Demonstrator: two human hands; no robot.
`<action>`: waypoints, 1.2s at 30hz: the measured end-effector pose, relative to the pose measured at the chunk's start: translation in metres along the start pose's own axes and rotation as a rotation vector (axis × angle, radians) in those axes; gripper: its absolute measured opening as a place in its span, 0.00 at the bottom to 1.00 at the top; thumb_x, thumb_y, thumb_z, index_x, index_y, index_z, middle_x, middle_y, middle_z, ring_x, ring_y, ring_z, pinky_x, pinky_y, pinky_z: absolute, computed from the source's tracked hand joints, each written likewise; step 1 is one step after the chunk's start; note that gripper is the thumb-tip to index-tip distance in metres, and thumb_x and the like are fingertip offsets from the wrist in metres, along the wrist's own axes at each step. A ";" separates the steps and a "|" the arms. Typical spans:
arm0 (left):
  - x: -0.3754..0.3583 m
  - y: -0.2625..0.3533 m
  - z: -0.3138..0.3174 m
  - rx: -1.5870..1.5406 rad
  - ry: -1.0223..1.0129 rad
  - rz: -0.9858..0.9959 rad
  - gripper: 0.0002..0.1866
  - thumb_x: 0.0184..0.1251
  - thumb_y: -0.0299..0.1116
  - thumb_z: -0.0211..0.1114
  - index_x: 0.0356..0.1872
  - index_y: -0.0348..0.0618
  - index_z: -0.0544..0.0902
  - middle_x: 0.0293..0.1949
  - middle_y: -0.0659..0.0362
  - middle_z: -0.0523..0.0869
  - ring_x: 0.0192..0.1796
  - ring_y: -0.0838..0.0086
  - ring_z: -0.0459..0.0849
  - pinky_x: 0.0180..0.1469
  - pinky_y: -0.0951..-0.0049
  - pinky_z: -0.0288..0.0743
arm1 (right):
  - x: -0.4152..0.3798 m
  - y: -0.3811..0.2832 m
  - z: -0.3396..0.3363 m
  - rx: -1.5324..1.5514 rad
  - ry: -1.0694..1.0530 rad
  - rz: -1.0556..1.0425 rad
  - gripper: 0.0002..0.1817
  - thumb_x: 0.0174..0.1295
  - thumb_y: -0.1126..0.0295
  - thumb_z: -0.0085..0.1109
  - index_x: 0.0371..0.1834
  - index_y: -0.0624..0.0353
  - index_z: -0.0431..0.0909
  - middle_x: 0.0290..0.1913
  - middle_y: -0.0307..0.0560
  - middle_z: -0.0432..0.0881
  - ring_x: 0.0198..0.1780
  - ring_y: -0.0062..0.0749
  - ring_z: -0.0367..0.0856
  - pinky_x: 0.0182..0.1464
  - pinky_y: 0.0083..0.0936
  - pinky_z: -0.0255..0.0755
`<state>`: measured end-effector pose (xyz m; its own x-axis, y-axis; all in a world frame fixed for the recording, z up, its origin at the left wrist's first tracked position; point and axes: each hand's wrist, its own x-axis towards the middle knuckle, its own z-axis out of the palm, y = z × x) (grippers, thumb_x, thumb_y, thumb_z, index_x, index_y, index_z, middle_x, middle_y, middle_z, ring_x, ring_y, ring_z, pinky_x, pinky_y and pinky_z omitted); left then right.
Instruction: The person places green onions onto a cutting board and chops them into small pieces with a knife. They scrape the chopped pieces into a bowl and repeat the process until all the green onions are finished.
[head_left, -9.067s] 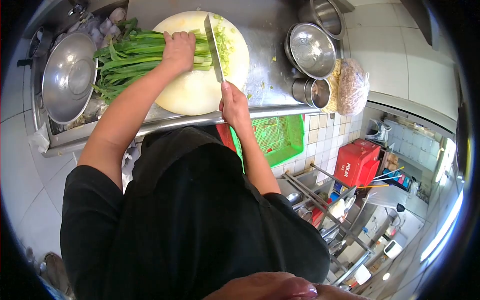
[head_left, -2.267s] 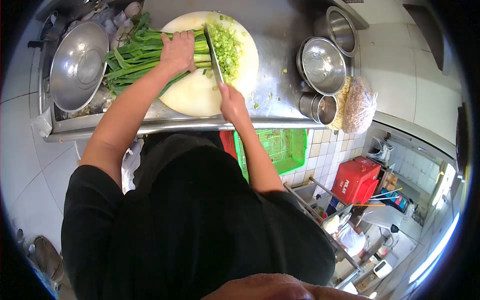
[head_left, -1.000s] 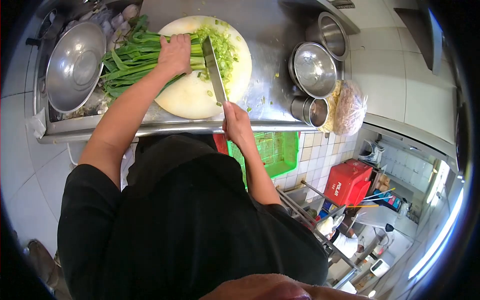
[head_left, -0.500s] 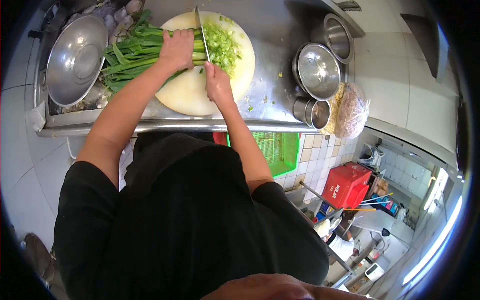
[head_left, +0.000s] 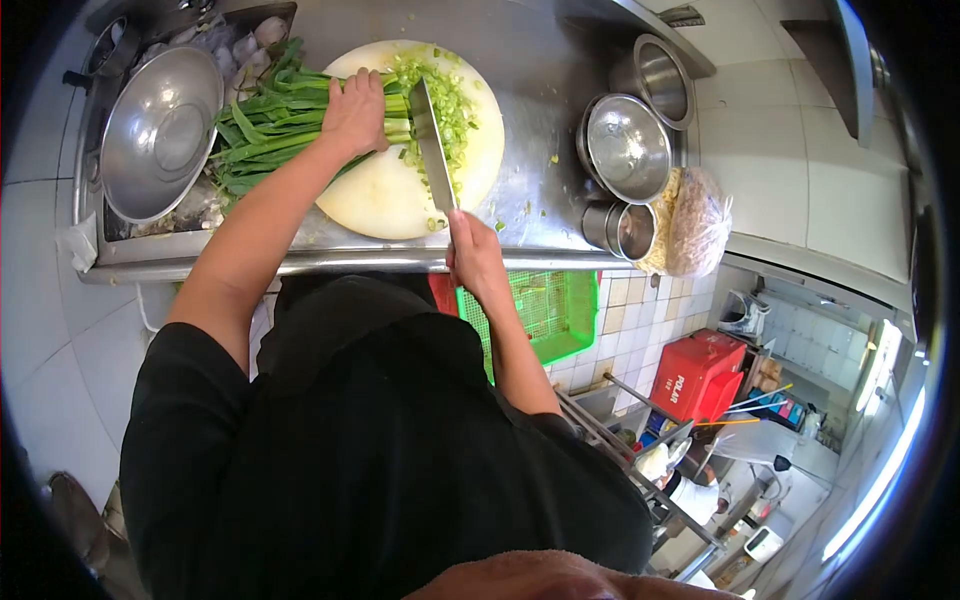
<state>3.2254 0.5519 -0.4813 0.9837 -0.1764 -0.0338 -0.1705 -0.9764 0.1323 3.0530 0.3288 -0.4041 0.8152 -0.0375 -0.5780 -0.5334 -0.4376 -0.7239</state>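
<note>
Head view: the left hand [head_left: 355, 108] presses the green onions [head_left: 275, 115] flat on the round cutting board [head_left: 385, 195] so the bundle cannot roll. The right hand [head_left: 475, 262] is closed around the cleaver [head_left: 432, 145], blade resting at the cut ends beside the chopped pieces [head_left: 450, 95].

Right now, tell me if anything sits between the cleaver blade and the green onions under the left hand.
Nothing visible does: the cleaver lies against the cut ends of the green onions, beside the left hand.

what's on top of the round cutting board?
On the cutting board: a bunch of green onions pinned by the left hand, chopped pieces, and the cleaver held by the right hand. Board under them is hidden.
</note>
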 end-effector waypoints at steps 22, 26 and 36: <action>0.009 -0.003 -0.025 -0.063 -0.207 0.023 0.50 0.35 0.43 0.88 0.64 0.32 0.74 0.61 0.45 0.81 0.68 0.54 0.78 0.73 0.56 0.67 | 0.050 0.027 0.028 -0.126 0.026 -0.090 0.32 0.82 0.46 0.45 0.49 0.70 0.84 0.39 0.74 0.85 0.45 0.70 0.84 0.53 0.51 0.75; 0.010 -0.004 -0.020 -0.071 -0.186 0.026 0.51 0.35 0.43 0.88 0.64 0.31 0.74 0.60 0.45 0.81 0.67 0.53 0.78 0.73 0.57 0.67 | 0.004 0.043 0.001 -0.123 -0.019 -0.001 0.32 0.83 0.46 0.45 0.51 0.70 0.84 0.31 0.65 0.83 0.37 0.54 0.84 0.47 0.46 0.76; 0.006 -0.005 -0.015 -0.051 -0.113 0.053 0.48 0.39 0.42 0.87 0.63 0.30 0.74 0.58 0.46 0.81 0.65 0.56 0.79 0.73 0.57 0.67 | 0.021 -0.034 0.021 0.118 -0.010 -0.045 0.28 0.84 0.47 0.45 0.53 0.66 0.82 0.18 0.41 0.74 0.13 0.25 0.70 0.17 0.27 0.64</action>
<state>3.2331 0.5577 -0.4670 0.9604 -0.2428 -0.1364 -0.2157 -0.9584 0.1870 3.0835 0.3615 -0.3990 0.8367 -0.0108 -0.5475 -0.5200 -0.3294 -0.7881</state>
